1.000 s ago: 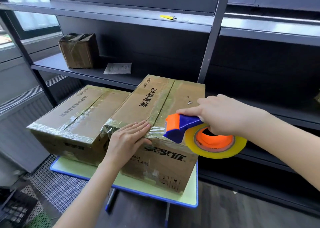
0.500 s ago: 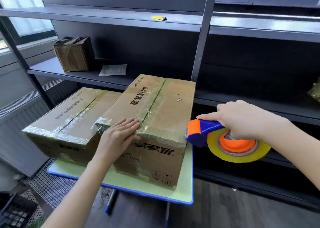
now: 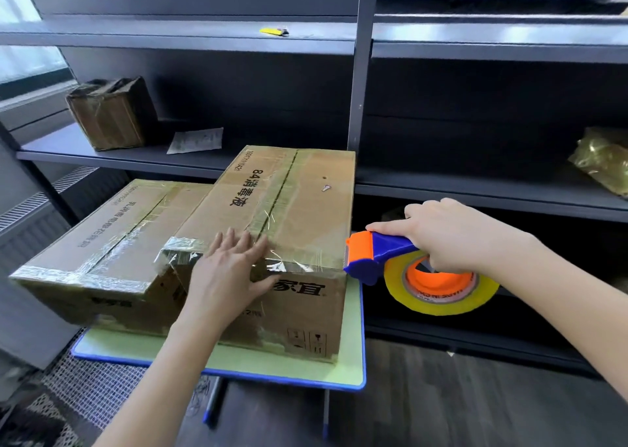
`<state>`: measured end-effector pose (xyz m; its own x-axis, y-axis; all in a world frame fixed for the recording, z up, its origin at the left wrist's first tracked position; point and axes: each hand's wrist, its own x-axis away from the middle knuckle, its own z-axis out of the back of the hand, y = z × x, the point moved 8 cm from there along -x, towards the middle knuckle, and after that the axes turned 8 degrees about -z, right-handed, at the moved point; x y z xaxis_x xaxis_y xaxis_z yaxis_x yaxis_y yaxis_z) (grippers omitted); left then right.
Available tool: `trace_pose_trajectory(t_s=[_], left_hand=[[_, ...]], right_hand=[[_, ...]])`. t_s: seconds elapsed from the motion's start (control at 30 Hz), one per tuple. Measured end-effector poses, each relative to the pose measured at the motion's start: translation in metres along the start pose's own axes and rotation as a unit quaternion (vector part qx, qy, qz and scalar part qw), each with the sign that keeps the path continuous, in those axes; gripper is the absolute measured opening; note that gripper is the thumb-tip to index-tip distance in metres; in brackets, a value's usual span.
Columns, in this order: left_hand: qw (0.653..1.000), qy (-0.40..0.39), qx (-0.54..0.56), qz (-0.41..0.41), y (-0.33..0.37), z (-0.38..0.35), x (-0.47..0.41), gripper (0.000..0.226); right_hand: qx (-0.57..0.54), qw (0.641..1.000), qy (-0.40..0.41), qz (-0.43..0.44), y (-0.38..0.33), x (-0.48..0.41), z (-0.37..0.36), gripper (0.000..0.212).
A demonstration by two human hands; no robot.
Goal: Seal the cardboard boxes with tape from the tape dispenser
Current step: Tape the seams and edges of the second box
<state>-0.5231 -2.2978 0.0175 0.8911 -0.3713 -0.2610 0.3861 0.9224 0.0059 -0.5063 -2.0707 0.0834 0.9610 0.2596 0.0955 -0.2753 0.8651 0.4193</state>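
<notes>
While the left hand [image 3: 227,276], fingers [image 3: 238,242] straight, presses tape [image 3: 299,266] onto the right box's [image 3: 306,202] near edge on the bench [image 3: 353,361], the right hand [image 3: 452,236] grips the dispenser [image 3: 377,254] at the corner; next, likely, severing the strip.

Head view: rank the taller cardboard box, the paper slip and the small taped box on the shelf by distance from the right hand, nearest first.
1. Taller cardboard box, just left of the right hand holding the tape dispenser.
2. Paper slip, on the shelf behind, further left.
3. Small taped box, far left on that shelf.
</notes>
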Motion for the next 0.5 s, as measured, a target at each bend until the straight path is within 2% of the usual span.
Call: trace_pose_trajectory(t_s=[0.07,0.27,0.5], left_hand=[[0.999,0.025,-0.019,-0.044,0.013,-0.007,0.000,0.074],[0.985,0.095,0.054,-0.135,0.082,-0.013,-0.015,0.068],[0.976,0.148,0.091,-0.130,0.082,-0.019,-0.016,0.057]], right_hand=[[0.009,1.000,0.006,0.005,-0.001,0.000,0.000,0.081],[0.019,1.000,0.014,0.010,-0.003,-0.002,-0.001,0.080],[0.008,1.000,0.010,-0.008,0.002,-0.001,-0.009,0.083]])
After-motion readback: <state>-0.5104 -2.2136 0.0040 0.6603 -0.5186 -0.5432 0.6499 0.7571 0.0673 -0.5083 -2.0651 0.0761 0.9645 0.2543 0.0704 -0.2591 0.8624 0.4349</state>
